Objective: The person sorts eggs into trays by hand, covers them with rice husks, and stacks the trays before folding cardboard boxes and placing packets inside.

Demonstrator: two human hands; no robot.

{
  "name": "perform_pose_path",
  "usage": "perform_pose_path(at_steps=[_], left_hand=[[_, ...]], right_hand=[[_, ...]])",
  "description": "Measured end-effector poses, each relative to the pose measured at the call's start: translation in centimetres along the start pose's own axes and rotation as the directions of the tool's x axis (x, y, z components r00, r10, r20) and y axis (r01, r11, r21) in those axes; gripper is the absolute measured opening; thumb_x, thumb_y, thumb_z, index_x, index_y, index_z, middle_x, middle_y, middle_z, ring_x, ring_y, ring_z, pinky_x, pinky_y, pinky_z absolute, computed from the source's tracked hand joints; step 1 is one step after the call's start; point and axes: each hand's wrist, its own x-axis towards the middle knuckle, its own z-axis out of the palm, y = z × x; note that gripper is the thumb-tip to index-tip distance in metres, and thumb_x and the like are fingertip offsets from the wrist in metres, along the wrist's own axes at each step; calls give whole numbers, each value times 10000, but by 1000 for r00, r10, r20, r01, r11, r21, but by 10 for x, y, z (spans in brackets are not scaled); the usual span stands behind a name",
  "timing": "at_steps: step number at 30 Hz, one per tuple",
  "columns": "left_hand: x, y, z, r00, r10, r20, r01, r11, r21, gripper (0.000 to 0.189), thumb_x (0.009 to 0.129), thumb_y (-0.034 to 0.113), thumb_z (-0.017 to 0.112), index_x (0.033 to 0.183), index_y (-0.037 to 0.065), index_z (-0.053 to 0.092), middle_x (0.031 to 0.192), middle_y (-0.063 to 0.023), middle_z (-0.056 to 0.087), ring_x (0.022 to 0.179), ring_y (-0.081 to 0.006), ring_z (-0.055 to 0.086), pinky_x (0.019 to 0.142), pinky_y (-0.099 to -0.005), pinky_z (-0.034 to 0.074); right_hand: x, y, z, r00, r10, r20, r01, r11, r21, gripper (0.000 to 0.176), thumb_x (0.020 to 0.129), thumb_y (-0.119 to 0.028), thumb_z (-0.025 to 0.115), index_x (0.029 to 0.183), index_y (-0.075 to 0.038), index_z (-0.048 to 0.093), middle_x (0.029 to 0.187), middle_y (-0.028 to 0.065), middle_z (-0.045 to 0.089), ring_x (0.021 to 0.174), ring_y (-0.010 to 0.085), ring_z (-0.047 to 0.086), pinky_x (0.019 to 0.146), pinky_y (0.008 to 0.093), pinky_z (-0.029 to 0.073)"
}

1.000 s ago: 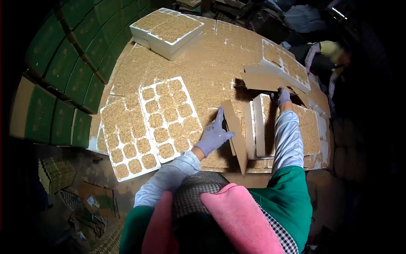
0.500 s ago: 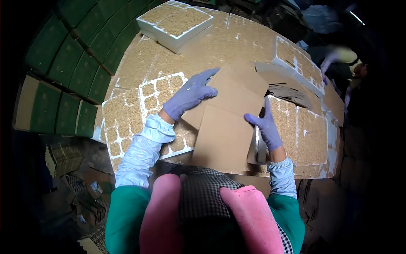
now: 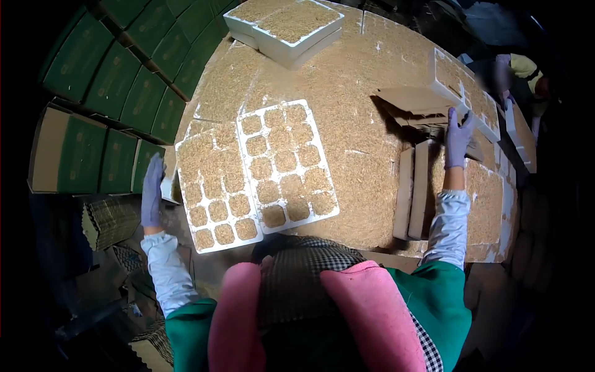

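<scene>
My left hand [image 3: 152, 192], in a purple glove, is stretched out at the left edge of the table, beside a green carton [image 3: 146, 166]. Its fingers are extended and hold nothing visible. My right hand [image 3: 458, 139] is raised over the right side, fingers apart, close to a pile of cardboard sheets [image 3: 412, 100] and the corner of a white foam tray [image 3: 446, 84]. In front of me lie two white foam trays, a left one [image 3: 218, 186] and a right one [image 3: 288, 162], their square cells filled with tan, crumbly material.
Stacked foam trays [image 3: 297, 28] stand at the far side. Upright light-coloured panels [image 3: 412, 192] are near my right forearm. Green cartons [image 3: 90, 149] are stacked along the left. Another person [image 3: 524, 68] is at the far right. Loose crumbs cover the tabletop [image 3: 359, 186].
The cardboard that both hands held over the table is no longer in them. My left hand moved left to the table's edge; my right moved right and farther out. My view has shifted.
</scene>
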Motion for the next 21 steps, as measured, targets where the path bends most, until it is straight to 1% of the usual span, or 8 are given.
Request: perform_pose_path(at_steps=[2,4,5,7,9,10,19,21], left_hand=[[-28,-51,-11,916,-395,73,395,853,-342,533,966,405,396,1326,13,422,1286,-114,492,1146,-187,499,973,-299,398],[-61,-58,25,890,-420,177,453,768,-453,598,954,500,343,1297,20,438,1196,-106,550,1048,-190,550,885,-323,477],[-72,-59,46,849,-393,354,529,624,-575,618,951,525,317,1313,34,415,1205,-97,542,1038,-196,558,861,-338,498],[-84,-70,75,776,-398,488,630,516,-581,619,951,526,315,1314,35,413,1207,-97,541,1040,-196,558,862,-337,498],[-93,-78,86,730,-420,538,683,461,-567,620,951,526,313,1315,35,412,1209,-97,539,1041,-196,558,862,-337,498],[-94,-83,89,717,-428,551,698,447,-560,620,951,527,312,1316,35,411,1210,-97,538,1042,-197,557,863,-337,498],[-100,-91,88,672,-452,587,740,438,-510,623,951,530,303,1321,38,404,1219,-97,532,1047,-198,555,867,-337,497],[-102,-92,89,661,-449,602,749,444,-491,624,951,531,302,1322,39,403,1221,-97,530,1049,-198,555,868,-336,496]], right_hand=[[-70,-68,4,963,5,270,-88,951,295,490,877,-299,594,1213,43,495,1188,188,556,1091,286,529,955,347,389],[-136,-95,19,545,51,837,-407,889,211,542,914,-421,490,1274,-17,479,1308,177,486,1209,298,463,1021,336,346],[-166,-100,41,336,124,933,-462,885,49,662,921,-543,359,1325,-22,425,1374,199,408,1285,326,376,1076,336,272],[-211,-99,69,164,180,970,-439,894,-92,785,912,-620,218,1350,14,365,1405,228,340,1306,359,329,1102,335,216],[-243,-82,93,231,97,968,-558,828,50,825,914,-628,186,1336,61,351,1369,255,380,1281,374,351,1085,356,230],[-246,-91,78,379,4,925,-377,914,151,839,908,-640,198,1339,66,334,1362,260,380,1277,356,348,1081,352,225],[-276,-91,58,229,164,960,-657,753,28,726,939,-578,209,1408,-26,264,1485,209,157,1363,315,197,1115,340,148],[-280,-91,43,301,20,953,-441,889,120,492,1002,-233,206,1447,-42,119,1512,159,84,1396,270,106,1140,342,94]])
